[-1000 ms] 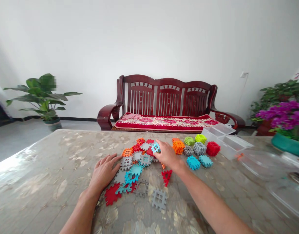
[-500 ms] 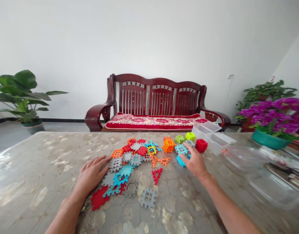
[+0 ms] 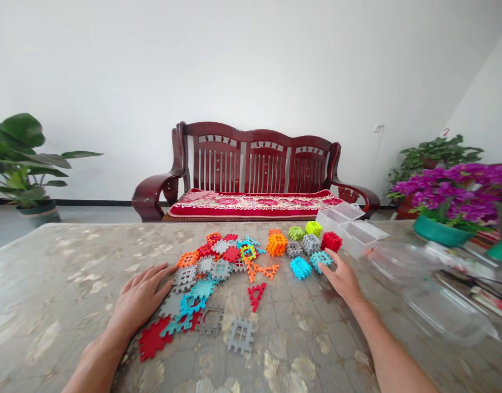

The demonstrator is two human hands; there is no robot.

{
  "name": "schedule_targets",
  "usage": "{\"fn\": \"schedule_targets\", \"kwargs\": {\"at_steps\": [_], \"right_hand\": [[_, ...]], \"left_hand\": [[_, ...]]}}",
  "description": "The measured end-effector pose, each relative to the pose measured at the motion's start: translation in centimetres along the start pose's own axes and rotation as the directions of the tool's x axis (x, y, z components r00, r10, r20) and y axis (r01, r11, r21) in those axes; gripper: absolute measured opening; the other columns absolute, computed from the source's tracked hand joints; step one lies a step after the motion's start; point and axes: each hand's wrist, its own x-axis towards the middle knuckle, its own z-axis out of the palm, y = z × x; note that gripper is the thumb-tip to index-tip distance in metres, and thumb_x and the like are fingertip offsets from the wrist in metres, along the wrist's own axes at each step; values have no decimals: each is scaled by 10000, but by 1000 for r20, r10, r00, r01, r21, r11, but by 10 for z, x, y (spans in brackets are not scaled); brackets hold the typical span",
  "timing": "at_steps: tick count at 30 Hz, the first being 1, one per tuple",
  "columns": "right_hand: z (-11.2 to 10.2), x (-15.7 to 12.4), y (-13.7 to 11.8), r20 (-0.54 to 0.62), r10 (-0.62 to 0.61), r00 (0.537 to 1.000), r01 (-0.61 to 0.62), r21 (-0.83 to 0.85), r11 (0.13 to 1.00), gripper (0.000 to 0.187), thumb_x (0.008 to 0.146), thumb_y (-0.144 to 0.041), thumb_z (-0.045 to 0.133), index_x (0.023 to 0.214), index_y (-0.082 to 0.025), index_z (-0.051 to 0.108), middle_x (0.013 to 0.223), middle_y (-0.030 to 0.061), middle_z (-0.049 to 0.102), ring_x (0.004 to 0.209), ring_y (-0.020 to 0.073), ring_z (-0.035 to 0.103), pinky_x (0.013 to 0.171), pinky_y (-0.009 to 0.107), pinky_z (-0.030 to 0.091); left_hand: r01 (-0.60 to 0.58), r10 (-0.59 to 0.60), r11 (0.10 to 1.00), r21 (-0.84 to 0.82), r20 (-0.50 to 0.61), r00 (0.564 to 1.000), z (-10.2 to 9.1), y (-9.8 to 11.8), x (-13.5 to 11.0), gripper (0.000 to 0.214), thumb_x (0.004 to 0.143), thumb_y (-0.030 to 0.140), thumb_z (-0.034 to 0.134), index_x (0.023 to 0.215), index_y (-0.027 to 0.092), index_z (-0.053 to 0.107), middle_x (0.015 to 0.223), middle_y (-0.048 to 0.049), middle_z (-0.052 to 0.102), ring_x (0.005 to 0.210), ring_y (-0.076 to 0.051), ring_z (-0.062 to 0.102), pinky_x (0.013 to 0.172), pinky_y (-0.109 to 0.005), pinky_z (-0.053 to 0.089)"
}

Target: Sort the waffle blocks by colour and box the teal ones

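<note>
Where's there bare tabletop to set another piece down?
Bare: the table left of the left hand; also between the gray window square and the right forearm. Crowded: the loose tiles, and the stacks by the right hand and clear box.

Pale-blue stack [image 3: 320, 261], red stack [image 3: 332, 241], flower-patterned tablecloth [image 3: 79, 273]

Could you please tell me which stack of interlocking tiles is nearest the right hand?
The pale teal stack, right at the right hand; it sits right of the brighter blue stack and nearer the person than the red stack.
</note>
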Motion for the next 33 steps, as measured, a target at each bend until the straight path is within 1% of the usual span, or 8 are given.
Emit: {"fn": "schedule_targets", "kwargs": {"at_steps": [4, 7, 13, 16, 19, 25, 29, 33], "right_hand": [[4, 0, 6, 14, -28, 1000, 28, 0, 1000, 631, 789, -563, 591, 1280, -169, 629, 1273, 140, 681, 1187, 288, 619, 1079, 453, 431], [0, -2, 4, -53, -43, 998, 42, -15, 999, 594, 798, -570, 576, 1239, -179, 655, 1232, 136, 701, 1166, 293, 625, 1066, 467, 438], [-2, -9, -40, -128, -204, 971, 208, 23, 978, 443, 838, -502, 559, 1120, -193, 708, 1133, 123, 734, 1062, 277, 654, 1011, 455, 475], [12, -16, -76, -11, -263, 965, 263, 108, 959, 352, 855, -402, 543, 1092, -210, 718, 1092, 99, 747, 988, 241, 680, 931, 399, 522], [33, -20, -113, 167, -344, 924, 321, 149, 935, 313, 847, -290, 538, 1090, -217, 721, 1113, 80, 747, 1029, 224, 678, 936, 366, 518], [79, 0, -180, 402, -363, 841, 378, 44, 925, 396, 866, -142, 518, 1223, -201, 679, 1227, 75, 714, 1176, 203, 625, 1044, 326, 444], [108, 19, -207, 503, -330, 799, 427, -87, 900, 445, 881, -89, 473, 1276, -185, 655, 1308, 75, 676, 1240, 184, 584, 1081, 285, 396], [123, 22, -215, 526, -299, 796, 423, -131, 897, 427, 862, -72, 471, 1196, -198, 705, 1242, 74, 708, 1196, 197, 610, 1037, 287, 422]], "left_hand": [[1, -1, 1000, 13, 16, 1000, -2, 1, -1, 511, 938, 451, 358, 1352, 320, 627, 1443, -48, 594, 1337, -292, 527, 1123, -484, 395], [1, -2, 999, 34, 27, 1000, -2, 1, -1, 511, 945, 451, 355, 1373, 328, 606, 1459, -40, 580, 1350, -290, 514, 1125, -479, 390], [44, -53, 992, 115, 75, 996, 2, 10, -1, 478, 970, 363, 359, 1399, 360, 570, 1487, -13, 552, 1397, -260, 461, 1146, -452, 352], [66, -75, 984, 165, 48, 996, 4, 18, -2, 480, 966, 298, 382, 1407, 359, 563, 1490, -34, 548, 1391, -261, 463, 1154, -455, 332], [57, -63, 989, 135, 36, 997, 3, 22, -3, 468, 965, 296, 397, 1392, 360, 580, 1483, -46, 554, 1381, -264, 471, 1153, -459, 331], [57, -63, 994, 91, 56, 996, -3, 23, -4, 444, 969, 367, 423, 1379, 361, 592, 1495, -57, 538, 1390, -282, 461, 1158, -474, 321], [65, -67, 996, 62, 44, 997, -3, 22, -4, 436, 966, 369, 438, 1372, 370, 598, 1489, -53, 543, 1403, -279, 448, 1157, -471, 320], [63, -65, 997, 38, 41, 997, -4, 22, -4, 429, 964, 367, 446, 1361, 364, 608, 1485, -52, 548, 1399, -273, 455, 1157, -465, 324]]}}
